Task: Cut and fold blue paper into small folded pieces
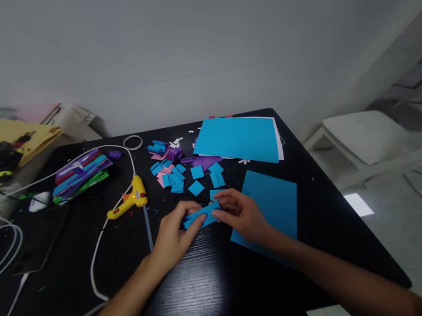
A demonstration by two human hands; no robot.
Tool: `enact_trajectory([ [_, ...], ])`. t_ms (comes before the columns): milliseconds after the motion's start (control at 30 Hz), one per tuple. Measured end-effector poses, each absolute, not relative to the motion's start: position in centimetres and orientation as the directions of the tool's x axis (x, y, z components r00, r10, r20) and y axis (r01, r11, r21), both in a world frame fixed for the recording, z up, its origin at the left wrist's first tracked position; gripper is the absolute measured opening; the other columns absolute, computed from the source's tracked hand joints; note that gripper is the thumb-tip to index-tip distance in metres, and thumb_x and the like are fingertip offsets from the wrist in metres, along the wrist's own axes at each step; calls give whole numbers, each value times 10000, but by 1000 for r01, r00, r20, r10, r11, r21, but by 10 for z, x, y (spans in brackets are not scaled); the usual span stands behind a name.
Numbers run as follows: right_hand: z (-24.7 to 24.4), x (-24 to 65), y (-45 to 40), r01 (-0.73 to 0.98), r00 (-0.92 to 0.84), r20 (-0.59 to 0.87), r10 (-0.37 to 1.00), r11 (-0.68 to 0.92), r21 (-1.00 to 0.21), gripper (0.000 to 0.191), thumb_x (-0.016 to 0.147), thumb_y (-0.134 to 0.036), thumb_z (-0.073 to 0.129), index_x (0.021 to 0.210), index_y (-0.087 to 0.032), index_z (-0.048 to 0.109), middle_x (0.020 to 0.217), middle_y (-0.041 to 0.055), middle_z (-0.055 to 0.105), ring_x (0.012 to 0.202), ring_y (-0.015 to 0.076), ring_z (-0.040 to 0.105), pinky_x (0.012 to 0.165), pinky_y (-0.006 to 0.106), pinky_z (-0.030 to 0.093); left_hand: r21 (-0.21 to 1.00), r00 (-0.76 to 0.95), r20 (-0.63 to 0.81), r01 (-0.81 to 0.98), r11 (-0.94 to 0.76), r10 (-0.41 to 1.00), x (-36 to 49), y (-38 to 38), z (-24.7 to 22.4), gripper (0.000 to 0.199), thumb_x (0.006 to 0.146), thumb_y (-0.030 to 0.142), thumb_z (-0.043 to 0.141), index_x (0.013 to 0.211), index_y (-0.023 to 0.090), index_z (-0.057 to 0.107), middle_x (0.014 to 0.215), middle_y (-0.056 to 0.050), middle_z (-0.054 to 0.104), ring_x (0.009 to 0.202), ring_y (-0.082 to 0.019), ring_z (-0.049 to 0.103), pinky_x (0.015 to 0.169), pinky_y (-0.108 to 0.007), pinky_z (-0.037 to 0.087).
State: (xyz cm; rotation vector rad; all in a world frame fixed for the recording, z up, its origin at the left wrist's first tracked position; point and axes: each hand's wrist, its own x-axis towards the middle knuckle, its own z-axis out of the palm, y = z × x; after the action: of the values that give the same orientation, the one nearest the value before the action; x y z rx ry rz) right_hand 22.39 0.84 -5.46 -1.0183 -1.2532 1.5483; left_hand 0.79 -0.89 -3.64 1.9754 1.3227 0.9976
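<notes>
Between my two hands is a narrow strip of blue paper (207,215), which looks folded along its length. My left hand (179,226) pinches its left part, thumb in front and fingers behind. At the strip's right end my right hand (242,212) grips it between thumb and fingers. Under my right hand and forearm lies a larger blue sheet (274,199) on the black table. Just beyond the hands are several small blue paper squares (196,188), and another blue piece (218,194) is partly hidden behind the strip.
A yellow glue gun (128,200) with a white cord lies left of my hands. Farther left are a stack of coloured paper strips (81,174) and a dark phone (44,237) with a cable. Stacked blue sheets (237,139) lie at the back right; a white stool (363,135) stands beyond the table (347,244).
</notes>
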Motion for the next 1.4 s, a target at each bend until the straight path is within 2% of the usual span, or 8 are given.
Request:
enact_trajectory([
  [67,-56,224,10,-154,-284,-84,955,-132,-979,383,802,-381,872,1111,-245,691,915,18,749,885,206,749,825,375,627,782,217,280,513,-353,935,8,-9,-38,142,989,310,683,1098,221,689,984,-18,765,878,-168,745,741,-250,592],
  [200,-58,226,12,-142,-283,-105,953,-149,-979,321,815,-397,863,1056,-239,723,872,9,744,823,192,744,815,382,637,788,216,286,501,-357,934,8,-9,-38,182,983,301,697,1147,225,716,997,-21,788,872,-169,760,732,-246,607],
  [367,-59,226,12,-120,-269,-105,957,-142,-983,253,816,-396,859,954,-234,724,871,8,752,822,190,741,837,384,635,757,277,367,466,-458,888,9,-9,-34,236,995,237,679,1222,222,742,1104,-54,817,968,-188,780,848,-292,625],
  [500,-57,225,11,-108,-279,-95,955,-130,-986,240,825,-392,851,962,-238,727,865,4,760,826,187,744,822,371,635,750,305,383,448,-486,872,10,-8,-32,253,1004,220,670,1242,234,754,1025,-47,811,862,-169,762,751,-275,609],
  [800,-53,225,11,-144,-267,-85,960,-127,-981,278,818,-420,865,988,-230,755,850,16,774,783,200,771,775,391,679,749,266,387,468,-469,883,11,-8,-32,205,985,232,702,1171,226,789,891,-25,777,743,-151,713,678,-257,569],
  [1033,-52,223,11,-184,-234,-111,966,-156,-970,313,743,-439,912,882,-211,749,811,5,782,704,189,770,763,389,689,742,274,395,467,-480,877,10,-8,-31,200,987,211,698,1167,220,786,920,-30,779,785,-153,723,722,-258,578],
  [1400,-51,223,9,-166,-232,-106,967,-147,-975,288,756,-405,905,937,-220,779,840,23,808,747,202,784,774,379,666,747,274,413,443,-495,868,11,-8,-28,200,981,175,700,1151,229,790,976,-41,783,855,-162,736,780,-273,600],
])
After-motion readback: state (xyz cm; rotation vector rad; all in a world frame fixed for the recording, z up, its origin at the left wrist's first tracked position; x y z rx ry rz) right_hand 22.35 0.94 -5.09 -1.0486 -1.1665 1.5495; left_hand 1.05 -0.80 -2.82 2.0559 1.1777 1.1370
